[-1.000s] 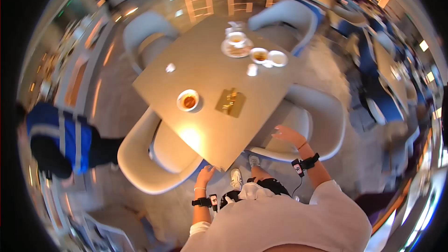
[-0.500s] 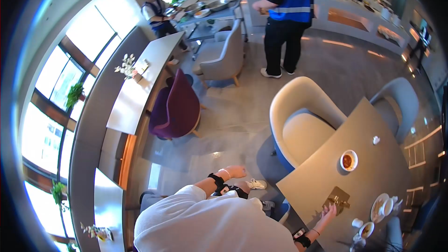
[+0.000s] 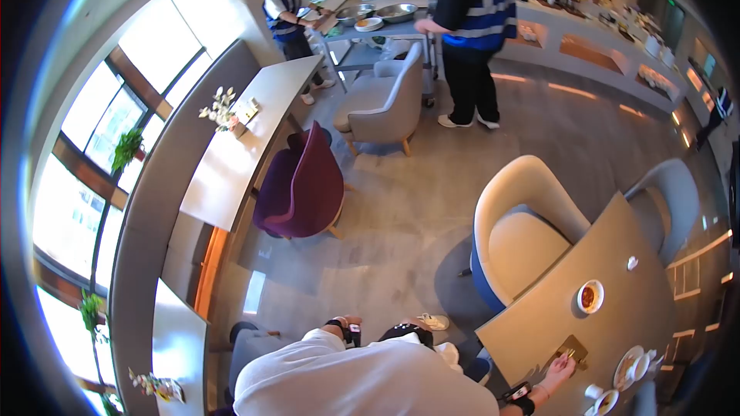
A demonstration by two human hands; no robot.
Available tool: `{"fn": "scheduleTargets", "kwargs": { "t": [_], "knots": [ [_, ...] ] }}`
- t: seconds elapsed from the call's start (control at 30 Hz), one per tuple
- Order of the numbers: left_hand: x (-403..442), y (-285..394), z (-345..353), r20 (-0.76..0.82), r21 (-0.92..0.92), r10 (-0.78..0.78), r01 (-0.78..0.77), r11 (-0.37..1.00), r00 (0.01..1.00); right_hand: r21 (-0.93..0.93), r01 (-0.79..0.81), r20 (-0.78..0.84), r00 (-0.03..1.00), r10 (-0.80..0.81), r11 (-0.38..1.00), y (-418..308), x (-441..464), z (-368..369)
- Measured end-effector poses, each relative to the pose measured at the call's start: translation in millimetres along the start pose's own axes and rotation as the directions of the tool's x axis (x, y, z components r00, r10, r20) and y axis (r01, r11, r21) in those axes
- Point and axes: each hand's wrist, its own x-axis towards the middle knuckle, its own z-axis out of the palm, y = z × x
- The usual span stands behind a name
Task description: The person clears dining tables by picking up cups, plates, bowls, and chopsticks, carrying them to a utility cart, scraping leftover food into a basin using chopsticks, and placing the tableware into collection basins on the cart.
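Observation:
At the right, my right hand (image 3: 561, 370) is over the table (image 3: 532, 320), at the edge of a small dark brown square mat (image 3: 576, 348). Its fingers are drawn together at small gold-coloured pieces on the mat, too small to name. My left hand (image 3: 353, 320) is low beside my body, away from the table, and its fingers are mostly hidden. A white bowl with red sauce (image 3: 590, 296) stands beyond the mat. To the right are a plate with a white cup (image 3: 637, 368) and a bowl with food remains (image 3: 607, 402).
A beige armchair (image 3: 528, 254) touches the table's far side, and a grey chair (image 3: 669, 200) stands at its right. A purple chair (image 3: 304, 185) is at the left. Two people in blue vests (image 3: 482, 23) (image 3: 287, 19) stand by a cart with metal bowls (image 3: 395, 12).
My view has shifted, so the room appears lower and further right. My right hand's fingers have drawn together at the mat. My left hand has moved back towards my body.

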Motion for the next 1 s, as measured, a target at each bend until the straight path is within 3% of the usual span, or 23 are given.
{"fn": "scheduleTargets", "kwargs": {
  "t": [0.07, 0.13, 0.17, 0.2, 0.23, 0.3, 0.33, 0.4, 0.53, 0.6, 0.7, 0.73, 0.8, 0.9, 0.93, 1.0],
  "knots": [
    [71.7, 11.1, -8.0, 0.076, 0.154, 0.123, -0.133, 0.979, 0.99, 0.053, -0.036, 0.09, 0.995, 0.032, 0.998, 6.3, 12.9, -16.3],
    [61.4, 68.8, -8.1, 0.115, 0.106, 0.08, -0.092, 0.99, 0.99, 0.003, 0.071, 0.128, 0.989, -0.071, 0.997, -2.6, -52.0, 27.8],
    [51.9, 107.9, -6.6, 0.08, 0.179, 0.123, -0.136, 0.974, 0.989, 0.034, -0.004, 0.155, 0.988, -0.001, 0.999, -7.1, -53.1, 29.6],
    [41.1, 147.6, 1.3, 0.064, 0.26, 0.179, -0.189, 0.947, 0.982, 0.048, 0.041, 0.247, 0.968, -0.051, 0.998, -8.2, -64.4, 35.1],
    [34.5, 177.6, 14.8, 0.063, 0.333, 0.24, -0.247, 0.91, 0.969, 0.042, 0.116, 0.115, 0.986, -0.12, 0.992, -10.4, -84.3, 39.0],
    [25.4, 237.5, 40.1, 0.165, 0.409, 0.313, -0.353, 0.842, 0.935, 0.004, 0.182, 0.006, 0.983, -0.182, 0.983, -18.2, -110.4, 39.9],
    [24.4, 265.3, 54.4, 0.231, 0.431, 0.312, -0.385, 0.816, 0.921, -0.024, 0.229, 0.094, 0.97, -0.226, 0.973, -16.7, -109.3, 19.9],
    [45.5, 309.5, 84.9, 0.391, 0.43, 0.327, -0.485, 0.761, 0.86, -0.206, 0.158, -0.086, 0.98, -0.179, 0.966, -38.3, -144.4, 30.5],
    [14.6, 365.0, 179.9, 0.556, 0.394, 0.376, -0.633, 0.666, 0.741, -0.357, 0.234, -0.098, 0.954, -0.285, 0.904, -28.7, -153.9, -33.3],
    [3.6, 376.9, 233.7, 0.662, 0.404, 0.341, -0.701, 0.587, 0.667, -0.258, 0.173, -0.203, 0.952, -0.228, 0.951, -27.9, -156.9, -58.5],
    [-12.0, 373.0, 307.5, 0.696, 0.372, 0.413, -0.786, 0.494, 0.588, -0.196, 0.134, -0.28, 0.942, -0.186, 0.971, -33.4, -156.9, -85.0],
    [-4.7, 371.5, 324.3, 0.667, 0.443, 0.492, -0.828, 0.343, 0.56, -0.17, 0.132, -0.288, 0.941, -0.177, 0.977, -25.8, -141.5, -104.6],
    [18.6, 370.0, 363.8, 0.628, 0.569, 0.635, -0.822, 0.021, 0.45, -0.17, 0.108, -0.344, 0.925, -0.161, 0.98, -29.2, -127.5, -126.8],
    [-37.1, 349.8, 407.6, 0.523, 0.713, 0.77, -0.684, -0.158, 0.367, -0.246, 0.059, -0.448, 0.878, -0.167, 0.967, -42.7, -111.0, -143.7],
    [-88.4, 347.8, 425.1, 0.432, 0.812, 0.704, -0.582, -0.033, 0.564, -0.269, 0.054, -0.457, 0.872, -0.177, 0.962, -43.9, -103.3, -155.2],
    [-91.0, 341.6, 444.8, 0.34, 0.867, 0.798, -0.494, -0.062, 0.497, -0.26, 0.121, -0.393, 0.893, -0.219, 0.958, -38.0, -71.7, -200.9]
  ]
}}
